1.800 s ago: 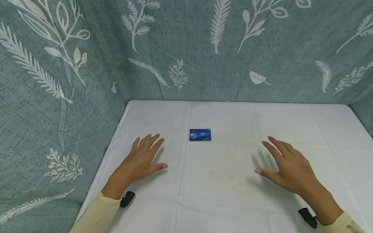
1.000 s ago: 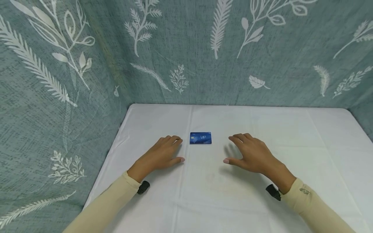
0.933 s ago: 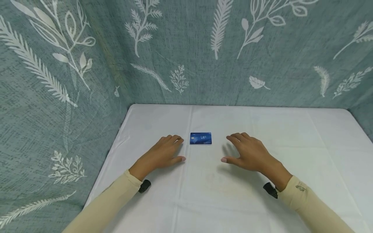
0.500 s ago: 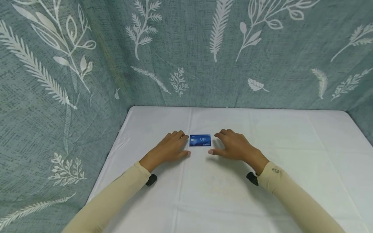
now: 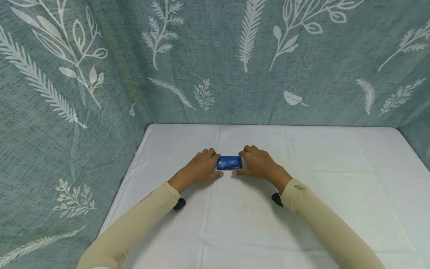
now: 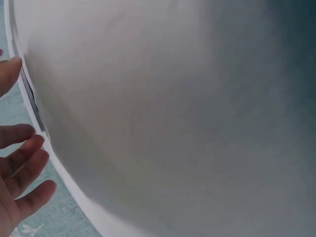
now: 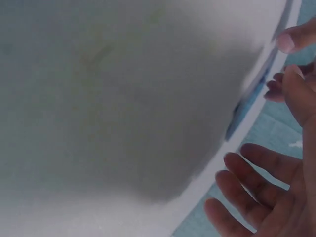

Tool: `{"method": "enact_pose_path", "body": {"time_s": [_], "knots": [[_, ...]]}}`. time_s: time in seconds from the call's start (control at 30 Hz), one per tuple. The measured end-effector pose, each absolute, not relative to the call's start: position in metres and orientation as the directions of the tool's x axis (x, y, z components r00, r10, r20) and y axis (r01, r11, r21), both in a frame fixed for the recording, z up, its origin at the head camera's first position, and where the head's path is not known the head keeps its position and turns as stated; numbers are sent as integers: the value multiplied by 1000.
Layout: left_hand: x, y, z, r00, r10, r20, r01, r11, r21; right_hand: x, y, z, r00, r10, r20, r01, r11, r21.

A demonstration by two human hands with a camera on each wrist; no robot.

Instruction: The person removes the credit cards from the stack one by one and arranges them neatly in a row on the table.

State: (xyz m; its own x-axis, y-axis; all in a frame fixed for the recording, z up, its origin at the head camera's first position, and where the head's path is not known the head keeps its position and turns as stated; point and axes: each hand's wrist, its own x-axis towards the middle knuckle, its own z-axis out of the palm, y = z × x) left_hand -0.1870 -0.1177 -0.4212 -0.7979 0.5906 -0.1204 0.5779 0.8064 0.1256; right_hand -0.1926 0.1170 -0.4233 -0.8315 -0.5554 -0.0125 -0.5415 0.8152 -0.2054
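Note:
A blue card (image 5: 229, 163) marked "VIP", with a chip at its left side, lies flat on the white tablecloth in the head view. My left hand (image 5: 201, 166) is at its left end, fingers by the upper corner and thumb just below the lower edge. At the right end, my right hand (image 5: 256, 163) straddles the card the same way. Whether the fingertips touch it is hard to tell. In the left wrist view the card (image 6: 30, 94) shows as a thin edge between thumb and fingers. The right wrist view shows the card (image 7: 252, 101) near spread, relaxed fingers (image 7: 256, 182).
A white cloth (image 5: 302, 224) covers the table, whose far edge meets a green leaf-patterned curtain (image 5: 208, 56). The curtain also hangs along the left side. Black wrist cameras (image 5: 179, 204) sit under both sleeves.
Both hands have moved inward from either side, the right one farther, and now stand at the card's two ends. The card has stayed in place on the cloth.

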Motion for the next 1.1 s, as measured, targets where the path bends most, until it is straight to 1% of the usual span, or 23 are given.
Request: {"method": "enact_pose_path", "body": {"time_s": [0.13,0.3,0.47,0.67,0.87,1.1], "knots": [[-190,-116,-421,-793,595,-130,583,803,123,-197,113,-428,-834,-552,-16,-541,822,-181],[-195,-113,-422,-787,599,-149,585,801,127,-201,111,-430,-831,-556,-19,-543,819,-186],[-199,-111,-424,-778,611,-146,599,791,123,-205,110,-432,-827,-562,0,-550,810,-202],[-202,-109,-424,-775,615,-145,601,789,128,-208,108,-437,-819,-573,27,-567,802,-186],[-204,-108,-424,-774,617,-140,601,786,143,-206,107,-433,-826,-563,8,-553,808,-204],[-204,-109,-422,-774,614,-156,591,788,170,-206,106,-434,-818,-575,2,-560,796,-230]]}}
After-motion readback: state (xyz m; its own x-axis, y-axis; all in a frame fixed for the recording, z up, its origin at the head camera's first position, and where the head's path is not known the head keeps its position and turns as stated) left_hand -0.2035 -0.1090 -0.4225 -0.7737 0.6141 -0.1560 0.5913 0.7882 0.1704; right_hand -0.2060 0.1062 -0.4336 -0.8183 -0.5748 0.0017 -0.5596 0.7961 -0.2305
